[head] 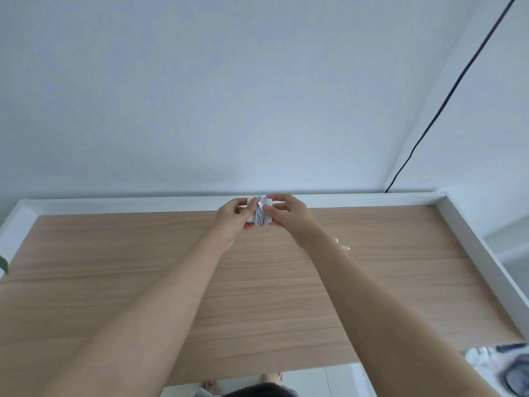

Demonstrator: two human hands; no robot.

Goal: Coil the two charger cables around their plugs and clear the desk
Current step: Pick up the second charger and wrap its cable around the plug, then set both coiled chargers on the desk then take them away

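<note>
At the far left edge a green leaf [4, 264] poked into view beside the wooden bench [114, 282]. Near the bench's far rim, both arms reached forward and met over one white plug [251, 217], held just above the surface. The left hand [233, 217] curled around the plug's left side, steadying it. The cable [262, 217] lay wound in tight turns about the plug's middle, its small metal connector tip [259, 203] showing at the top. The right hand [286, 217] pinched the coil from the right, thumb close to that tip. This looked like the close of a coiling step; the next move probably called for tucking the loose end under a turn. Further right, something small and pale [342, 245] lay on the bench, too unclear to name. A dark cord [446, 93] hung down the wall.
</note>
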